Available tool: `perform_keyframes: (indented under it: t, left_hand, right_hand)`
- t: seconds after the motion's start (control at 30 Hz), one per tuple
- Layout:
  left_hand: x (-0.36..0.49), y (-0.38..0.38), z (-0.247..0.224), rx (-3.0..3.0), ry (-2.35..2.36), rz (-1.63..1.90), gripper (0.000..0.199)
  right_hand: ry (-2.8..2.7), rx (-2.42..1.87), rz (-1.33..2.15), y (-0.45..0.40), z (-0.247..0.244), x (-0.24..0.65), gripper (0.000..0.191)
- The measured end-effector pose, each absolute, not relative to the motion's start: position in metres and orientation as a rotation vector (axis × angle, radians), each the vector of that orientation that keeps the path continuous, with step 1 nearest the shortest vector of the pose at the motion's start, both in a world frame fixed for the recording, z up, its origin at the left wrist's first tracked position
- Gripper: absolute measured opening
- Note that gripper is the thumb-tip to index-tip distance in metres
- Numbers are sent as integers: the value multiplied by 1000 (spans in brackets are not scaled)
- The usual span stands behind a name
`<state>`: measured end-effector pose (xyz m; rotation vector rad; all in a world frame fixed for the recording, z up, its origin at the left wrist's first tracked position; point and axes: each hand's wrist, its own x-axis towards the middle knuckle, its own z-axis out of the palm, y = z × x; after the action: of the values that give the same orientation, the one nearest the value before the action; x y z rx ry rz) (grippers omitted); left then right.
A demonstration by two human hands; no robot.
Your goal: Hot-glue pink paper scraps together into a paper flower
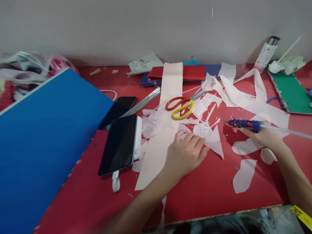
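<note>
My right hand [266, 138] is wrapped round a blue hot glue gun [247, 125]. A long clear glue stick [287, 129] juts from its rear, and the nozzle points left over the table. Palm down, my left hand [186, 151] rests with fingers apart, partly over a long pale paper strip [156, 159]. Its fingertips are beside thin white paper pieces [215, 143]; whether they press on any, I cannot tell. Scissors with one red and one yellow handle [184, 109] lie beyond that hand. Petal-shaped cutouts [245, 175] are near my right forearm.
A tablet [119, 143] and a black phone [126, 102] lie left of the strip, by silvery rods [146, 99]. A large blue board [53, 139] covers the left side. At back right stand a patterned bottle [266, 53] and a green board [292, 91].
</note>
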<state>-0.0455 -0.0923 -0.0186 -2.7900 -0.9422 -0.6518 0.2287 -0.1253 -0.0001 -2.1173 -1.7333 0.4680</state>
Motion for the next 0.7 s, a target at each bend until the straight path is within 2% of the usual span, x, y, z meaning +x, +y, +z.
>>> perform_keyframes:
  t: [0.13,0.33,0.7]
  left_hand:
    - [-51,-68,-15,-2770,-1053,-685,26]
    - [-12,-20,-10,-2841,-1210,-424,21]
    - [99,58,-7,-2901,-973,-173,26]
  right_hand:
    - [-1704,-2152,526,-124,-2,230,45]
    - [-1747,-1995,649,-118,-6,235,36]
    - [-1715,-1967,737,-115,-13,238,43]
